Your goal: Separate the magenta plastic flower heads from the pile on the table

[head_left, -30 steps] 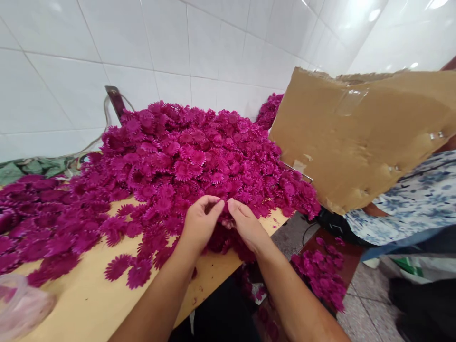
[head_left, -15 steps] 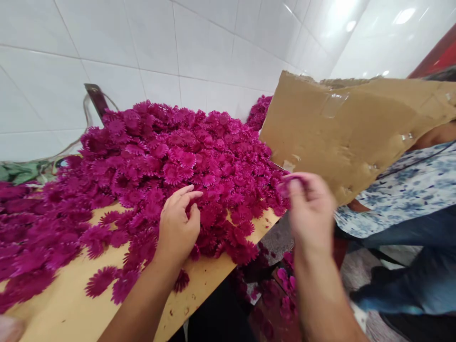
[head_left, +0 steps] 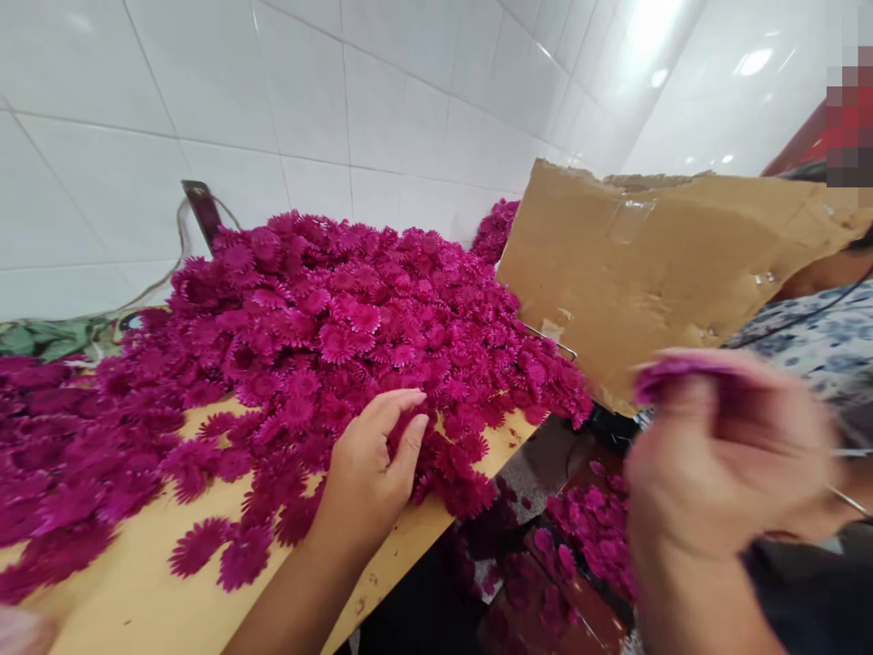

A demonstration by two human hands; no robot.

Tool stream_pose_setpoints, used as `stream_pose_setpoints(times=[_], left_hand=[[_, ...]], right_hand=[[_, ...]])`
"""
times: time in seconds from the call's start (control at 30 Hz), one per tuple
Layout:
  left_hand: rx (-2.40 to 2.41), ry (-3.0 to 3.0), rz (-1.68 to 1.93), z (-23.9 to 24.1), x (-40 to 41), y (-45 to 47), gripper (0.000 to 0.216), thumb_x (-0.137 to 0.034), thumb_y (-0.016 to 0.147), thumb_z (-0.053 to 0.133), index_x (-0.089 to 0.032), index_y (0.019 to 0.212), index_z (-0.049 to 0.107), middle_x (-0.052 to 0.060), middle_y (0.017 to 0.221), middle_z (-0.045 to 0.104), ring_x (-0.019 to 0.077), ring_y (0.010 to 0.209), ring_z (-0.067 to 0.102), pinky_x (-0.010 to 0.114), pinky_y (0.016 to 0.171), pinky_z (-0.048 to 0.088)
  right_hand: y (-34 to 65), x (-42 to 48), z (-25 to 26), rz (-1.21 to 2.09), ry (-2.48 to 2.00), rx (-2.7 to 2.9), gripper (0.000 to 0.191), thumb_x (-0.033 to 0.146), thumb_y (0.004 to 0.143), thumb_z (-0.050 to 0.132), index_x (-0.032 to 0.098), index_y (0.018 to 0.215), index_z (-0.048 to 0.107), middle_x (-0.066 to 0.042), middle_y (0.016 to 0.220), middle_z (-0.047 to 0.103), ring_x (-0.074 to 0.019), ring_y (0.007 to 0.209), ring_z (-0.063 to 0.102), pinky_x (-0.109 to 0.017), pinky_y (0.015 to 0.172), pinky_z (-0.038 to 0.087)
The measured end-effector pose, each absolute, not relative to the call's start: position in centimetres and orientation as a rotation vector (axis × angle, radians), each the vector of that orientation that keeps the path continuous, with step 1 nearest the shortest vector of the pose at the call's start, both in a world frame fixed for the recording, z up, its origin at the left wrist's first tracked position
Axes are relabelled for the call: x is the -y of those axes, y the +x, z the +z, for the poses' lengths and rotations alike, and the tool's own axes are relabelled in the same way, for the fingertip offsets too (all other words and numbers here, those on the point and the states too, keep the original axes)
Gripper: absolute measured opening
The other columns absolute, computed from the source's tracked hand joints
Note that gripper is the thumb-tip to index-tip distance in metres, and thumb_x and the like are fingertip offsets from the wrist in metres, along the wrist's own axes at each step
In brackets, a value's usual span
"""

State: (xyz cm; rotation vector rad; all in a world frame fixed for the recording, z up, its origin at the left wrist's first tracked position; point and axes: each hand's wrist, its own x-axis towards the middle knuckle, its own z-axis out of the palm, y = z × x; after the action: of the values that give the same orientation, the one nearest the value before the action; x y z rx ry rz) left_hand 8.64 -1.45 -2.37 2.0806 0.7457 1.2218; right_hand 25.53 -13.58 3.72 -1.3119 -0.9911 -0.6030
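Handling the thin magenta flower piece (head_left: 656, 384) well seems to call for a light pinch at one edge, so that its toothed rim is not creased, and for a path that clears the cardboard sheet (head_left: 634, 264) behind it. Lifting single flower heads from the loose near edge of the pile (head_left: 361, 314) would probably disturb the heap least. The right hand (head_left: 727, 459), blurred and well out to the right of the wooden surface (head_left: 143, 605), has its grip closed, the piece pinched between thumb and curled fingers; the blur hides whether this is one layer or several. The left hand (head_left: 372, 459) is over the near edge of the surface, its grip partly open, thumb apart from forefinger, with nothing visibly held. Its fingertips are close to the flower heads, but I cannot tell whether they touch.
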Motion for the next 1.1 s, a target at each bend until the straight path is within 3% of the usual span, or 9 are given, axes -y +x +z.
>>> stream_pose_setpoints(times=[0.07, 0.23, 0.33, 0.47, 0.6, 0.7, 0.9, 1.03, 1.1], left_hand=[[-0.736, 1.98, 1.142, -2.4, 2.1, 8.6, 0.023, -0.03, 0.079, 0.05, -0.02, 0.096, 0.062, 0.006, 0.098, 0.066, 0.0178, 0.092, 0.061, 0.03, 0.085, 0.046], [-0.762, 1.684, 1.021, -2.8, 2.6, 8.4, 0.029, -0.035, 0.075, 0.055, -0.017, 0.098, 0.061, 0.007, 0.096, 0.067, 0.0188, 0.089, 0.062, 0.03, 0.08, 0.049], [-0.754, 1.589, 1.03, -3.1, 2.5, 8.3, 0.031, -0.035, 0.072, 0.058, -0.018, 0.098, 0.061, 0.006, 0.095, 0.067, 0.0186, 0.088, 0.062, 0.03, 0.081, 0.048], [-0.794, 1.507, 1.044, -3.4, 1.9, 8.2, 0.021, -0.035, 0.068, 0.062, -0.017, 0.08, 0.065, 0.003, 0.081, 0.068, 0.0169, 0.078, 0.061, 0.028, 0.077, 0.047], [-0.892, 1.193, 1.136, -3.8, 0.1, 7.7, 0.027, -0.042, 0.062, 0.065, -0.016, 0.068, 0.059, 0.0, 0.063, 0.062, 0.0138, 0.064, 0.058, 0.027, 0.065, 0.047], [-0.969, 1.014, 1.257, -4.0, -1.8, 6.8, 0.035, -0.048, 0.059, 0.063, -0.017, 0.075, 0.056, 0.0, 0.067, 0.06, 0.0149, 0.066, 0.059, 0.03, 0.068, 0.048], [-1.188, 1.693, 1.309, -4.0, -2.1, 5.5, 0.042, -0.032, 0.065, 0.058, -0.016, 0.104, 0.056, 0.012, 0.117, 0.051, 0.0239, 0.111, 0.048, 0.041, 0.097, 0.037], [-1.1, 2.034, 1.151, -3.6, -0.8, 5.6, 0.021, -0.035, 0.077, 0.049, -0.019, 0.081, 0.063, 0.007, 0.099, 0.06, 0.0212, 0.098, 0.055, 0.04, 0.094, 0.039], [-1.11, 2.095, 1.186, -3.4, -0.6, 5.7, 0.017, -0.03, 0.075, 0.051, -0.019, 0.082, 0.062, 0.006, 0.092, 0.06, 0.0207, 0.092, 0.056, 0.039, 0.09, 0.041]], right_hand=[[23.6, 11.6, 1.8, -0.385, -1.384, 1.065, 0.011, 0.026, 0.083, 0.051, 0.018, 0.08, 0.057, 0.0, 0.068, 0.054, -0.0104, 0.06, 0.05, -0.024, 0.054, 0.041], [20.0, 7.2, -2.1, 0.227, -1.489, 1.166, 0.038, 0.038, 0.085, 0.041, 0.019, 0.053, 0.038, 0.005, 0.048, 0.033, -0.0078, 0.046, 0.032, -0.023, 0.044, 0.026], [19.3, 6.0, -3.4, 0.52, -1.482, 1.198, 0.041, 0.046, 0.084, 0.04, 0.018, 0.053, 0.039, 0.004, 0.05, 0.032, -0.0082, 0.049, 0.032, -0.023, 0.047, 0.026], [18.7, 5.5, -3.9, 0.758, -1.296, 1.235, 0.036, 0.045, 0.084, 0.038, 0.017, 0.063, 0.046, 0.002, 0.057, 0.04, -0.0101, 0.058, 0.039, -0.022, 0.055, 0.034], [18.3, 6.0, -3.7, 0.963, -1.205, 1.309, 0.021, 0.037, 0.076, 0.052, 0.016, 0.074, 0.05, 0.003, 0.062, 0.044, -0.0084, 0.056, 0.038, -0.021, 0.054, 0.034], [18.2, 6.2, -3.7, 0.977, -1.265, 1.355, 0.017, 0.032, 0.074, 0.052, 0.015, 0.075, 0.052, 0.002, 0.063, 0.047, -0.0088, 0.056, 0.039, -0.021, 0.053, 0.033], [19.0, 4.9, -4.4, 0.671, -1.478, 1.241, 0.037, 0.044, 0.081, 0.04, 0.019, 0.054, 0.032, 0.005, 0.051, 0.03, -0.0072, 0.049, 0.028, -0.023, 0.047, 0.023], [19.1, 4.1, -4.7, 0.697, -1.518, 1.202, 0.043, 0.052, 0.08, 0.038, 0.02, 0.053, 0.027, 0.006, 0.05, 0.024, -0.0066, 0.047, 0.022, -0.023, 0.044, 0.019], [19.0, 3.9, -4.8, 0.742, -1.496, 1.221, 0.042, 0.053, 0.081, 0.036, 0.02, 0.055, 0.03, 0.005, 0.051, 0.026, -0.0071, 0.048, 0.025, -0.023, 0.045, 0.022]])
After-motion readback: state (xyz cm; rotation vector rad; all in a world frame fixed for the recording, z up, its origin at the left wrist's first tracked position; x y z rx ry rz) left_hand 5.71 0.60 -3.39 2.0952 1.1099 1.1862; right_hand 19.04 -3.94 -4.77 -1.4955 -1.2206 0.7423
